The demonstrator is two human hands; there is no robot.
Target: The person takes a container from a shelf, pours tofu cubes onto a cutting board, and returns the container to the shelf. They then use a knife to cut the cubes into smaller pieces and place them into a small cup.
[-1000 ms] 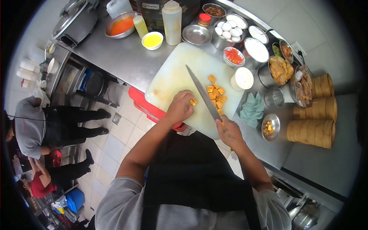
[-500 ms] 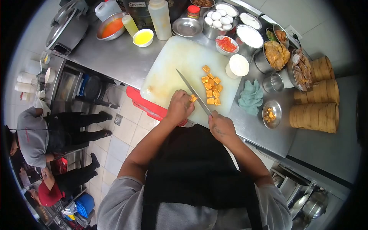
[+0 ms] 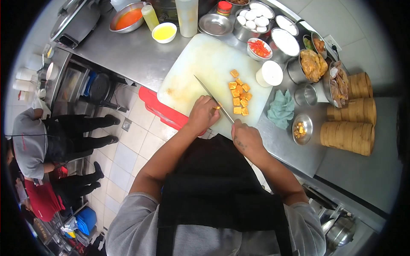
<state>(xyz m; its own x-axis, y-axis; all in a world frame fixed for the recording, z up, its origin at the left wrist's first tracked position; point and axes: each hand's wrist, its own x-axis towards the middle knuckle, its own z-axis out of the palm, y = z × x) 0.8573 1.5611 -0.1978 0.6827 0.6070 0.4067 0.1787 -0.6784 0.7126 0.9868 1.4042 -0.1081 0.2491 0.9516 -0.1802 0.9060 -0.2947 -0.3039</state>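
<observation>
A long knife [image 3: 208,91] lies slantwise over the white cutting board [image 3: 188,64], its tip toward the upper left. My right hand [image 3: 247,137] is wrapped round its handle at the board's near edge. Between the fingertips of my left hand [image 3: 203,112] is a small orange piece [image 3: 217,107], right beside the blade. Several orange cubes [image 3: 236,93] sit in a loose group on the board, to the right of the knife. A metal bowl [image 3: 309,133] holding small orange bits stands at the right.
A teal cloth [image 3: 281,109] and a white tub [image 3: 270,73] are right of the board. Bowls, an egg pot [image 3: 242,30] and bottles line the back. Bamboo steamers [image 3: 348,137] stand far right. Two people [image 3: 32,134] are at the left.
The view has shifted slightly. The knife now lies closer against the orange piece at my left fingertips. Both hands keep their grips.
</observation>
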